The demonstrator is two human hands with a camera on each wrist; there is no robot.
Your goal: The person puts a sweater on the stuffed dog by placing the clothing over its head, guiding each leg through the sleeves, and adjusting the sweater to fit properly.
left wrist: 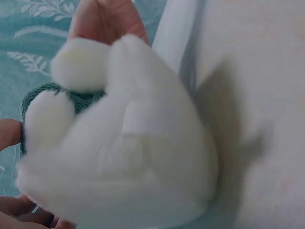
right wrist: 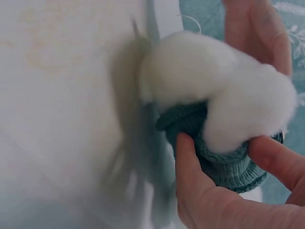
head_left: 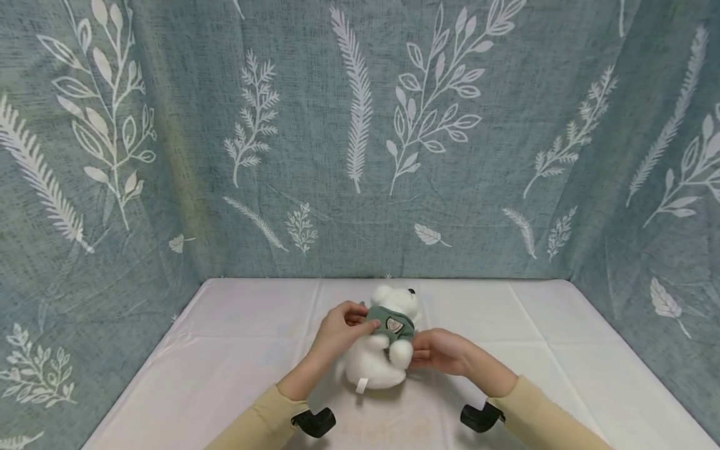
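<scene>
Item: 1 white plush bear (head_left: 378,356), lying mid-desk (head_left: 236,350) on white cloth. Green knitted sweater (head_left: 390,320) on torso. Left hand (head_left: 343,328) and right hand (head_left: 441,351): fingers pinch sweater hem at opposite sides, likely steadying the toy while working the garment.

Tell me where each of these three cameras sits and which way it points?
Head: worn on the head, looking forward and down at the plush bear on the table; both forearms show.
Left wrist: close behind the left hand; fingertips show.
Right wrist: beside the right hand pinching the green sweater.
All share the bear.
</scene>
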